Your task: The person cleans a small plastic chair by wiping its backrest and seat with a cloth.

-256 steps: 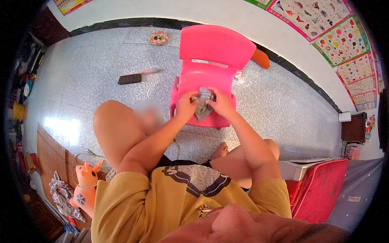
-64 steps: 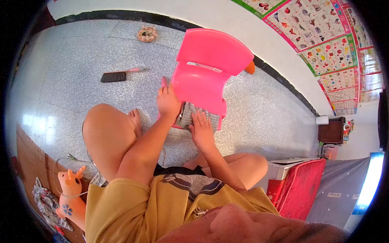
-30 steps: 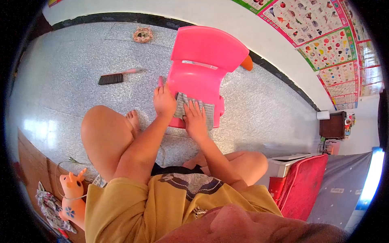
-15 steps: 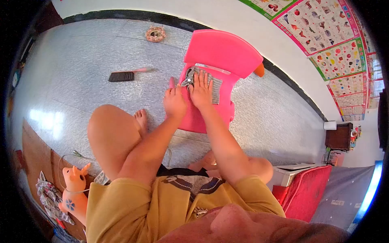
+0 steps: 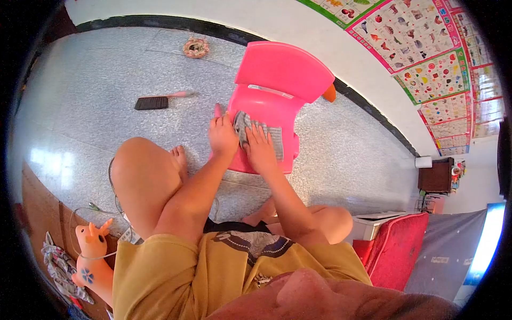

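A pink plastic chair stands on the floor in front of my knees. On its seat lies a grey striped cloth, bunched at its left end. My right hand lies flat on the cloth with its fingers spread. My left hand grips the left side of the chair by the armrest, its fingers bent over the edge. The cloth's bunched end is close beside my left hand.
A brush with dark bristles and a round patterned object lie on the floor. An orange toy animal is at the lower left. A red cushion leans at the lower right. Posters hang on the wall.
Since the earliest frame, the cloth has been spread on the seat and my left hand has moved to the chair's side. Over the last half second, my right hand and the cloth have slid back toward me.
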The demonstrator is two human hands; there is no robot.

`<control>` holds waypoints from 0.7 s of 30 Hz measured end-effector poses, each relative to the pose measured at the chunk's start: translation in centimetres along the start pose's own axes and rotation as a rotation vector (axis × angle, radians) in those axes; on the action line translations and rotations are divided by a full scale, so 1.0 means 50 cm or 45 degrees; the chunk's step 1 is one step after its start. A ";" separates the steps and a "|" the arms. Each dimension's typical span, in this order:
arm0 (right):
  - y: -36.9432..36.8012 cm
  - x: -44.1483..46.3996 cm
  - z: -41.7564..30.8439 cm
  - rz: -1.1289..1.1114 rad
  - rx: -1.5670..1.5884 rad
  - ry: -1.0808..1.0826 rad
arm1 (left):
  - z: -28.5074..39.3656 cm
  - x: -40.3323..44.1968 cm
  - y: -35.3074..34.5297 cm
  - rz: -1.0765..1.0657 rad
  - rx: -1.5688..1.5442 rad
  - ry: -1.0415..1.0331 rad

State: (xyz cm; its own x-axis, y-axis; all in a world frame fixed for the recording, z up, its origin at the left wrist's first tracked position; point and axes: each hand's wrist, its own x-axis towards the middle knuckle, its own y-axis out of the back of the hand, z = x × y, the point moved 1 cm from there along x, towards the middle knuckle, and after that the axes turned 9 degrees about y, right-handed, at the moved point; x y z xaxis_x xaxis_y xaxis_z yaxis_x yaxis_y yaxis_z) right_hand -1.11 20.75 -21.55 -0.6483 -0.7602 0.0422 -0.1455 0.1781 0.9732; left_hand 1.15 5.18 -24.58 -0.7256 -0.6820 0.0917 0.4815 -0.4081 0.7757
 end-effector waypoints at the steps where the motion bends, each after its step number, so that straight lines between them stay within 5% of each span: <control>1: 0.013 -0.020 -0.011 -0.010 0.015 -0.001 | 0.001 0.000 -0.002 0.009 0.004 0.009; 21: 0.008 0.137 0.119 -0.030 -0.280 -0.232 | 0.023 -0.003 0.010 0.021 0.065 0.003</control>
State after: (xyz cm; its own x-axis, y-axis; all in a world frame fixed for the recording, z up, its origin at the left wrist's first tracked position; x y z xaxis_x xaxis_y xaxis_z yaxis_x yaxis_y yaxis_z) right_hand -10.06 19.31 -22.21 -0.7730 -0.6344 -0.0034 -0.0099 0.0068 0.9999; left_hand 0.95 5.77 -23.48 -0.7166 -0.6898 0.1035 0.4676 -0.3650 0.8051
